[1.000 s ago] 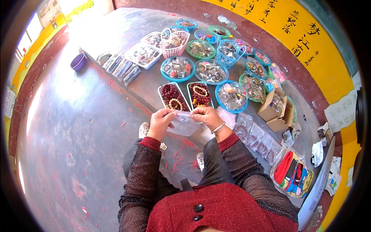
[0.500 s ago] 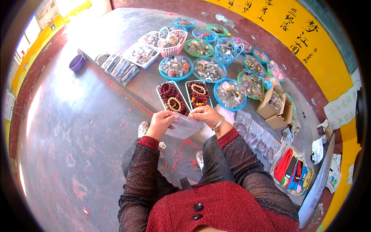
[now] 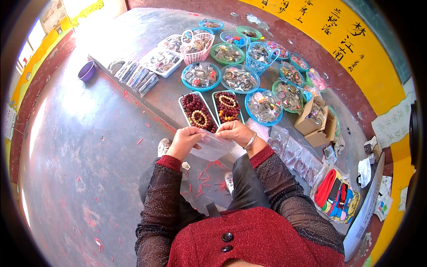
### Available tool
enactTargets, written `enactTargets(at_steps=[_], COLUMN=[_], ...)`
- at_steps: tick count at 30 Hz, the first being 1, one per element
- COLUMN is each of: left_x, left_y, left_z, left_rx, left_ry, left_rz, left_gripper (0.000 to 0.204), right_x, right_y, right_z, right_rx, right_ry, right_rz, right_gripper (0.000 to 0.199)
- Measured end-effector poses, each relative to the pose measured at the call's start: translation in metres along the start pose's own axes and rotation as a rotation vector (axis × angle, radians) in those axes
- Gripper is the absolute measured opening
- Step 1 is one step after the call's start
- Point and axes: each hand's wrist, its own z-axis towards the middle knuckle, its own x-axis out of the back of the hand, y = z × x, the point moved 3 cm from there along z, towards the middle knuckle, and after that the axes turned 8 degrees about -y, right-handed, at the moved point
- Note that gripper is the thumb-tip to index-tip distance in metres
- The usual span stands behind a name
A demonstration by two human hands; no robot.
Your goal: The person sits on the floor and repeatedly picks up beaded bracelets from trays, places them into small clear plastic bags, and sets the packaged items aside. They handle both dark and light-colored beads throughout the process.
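Concrete floor and a low grey ledge [image 3: 147,95] carried the goods. Left hand [image 3: 184,141] and right hand [image 3: 238,132] each pinched a top corner of a clear plastic bag [image 3: 212,149] hanging between them. Bead trays [image 3: 212,111] sat just beyond. Bag looked light, limp and slippery; best gripped at the rim.

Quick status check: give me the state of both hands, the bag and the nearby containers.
left hand: pinching the bag's top edge
right hand: pinching the bag's top edge
clear plastic bag: held between both hands; looks empty
two bead trays: filled with bracelets
purple bowl: upright on the floor
cardboard boxes: open
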Motion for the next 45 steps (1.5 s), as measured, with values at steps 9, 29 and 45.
enactTargets(at_steps=[9,29,45], left_x=[-0.001,-0.001,-0.003], left_y=[0.0,0.004,0.011], left_z=[0.0,-0.004,-0.009], left_rx=[-0.042,0.03,0.078], left_ry=[-0.085,-0.067,-0.061], left_rz=[-0.017,0.07,0.081], left_gripper=[0.015,0.014,0.016], right_x=[0.0,-0.005,-0.01], right_y=[0.002,0.0,-0.004], right_z=[0.001,-0.002,-0.003], right_rx=[0.046,-0.033,-0.052], right_ry=[-0.033,-0.024,-0.026], right_rz=[0.074,-0.214,-0.164], right_gripper=[0.01,0.018,0.016])
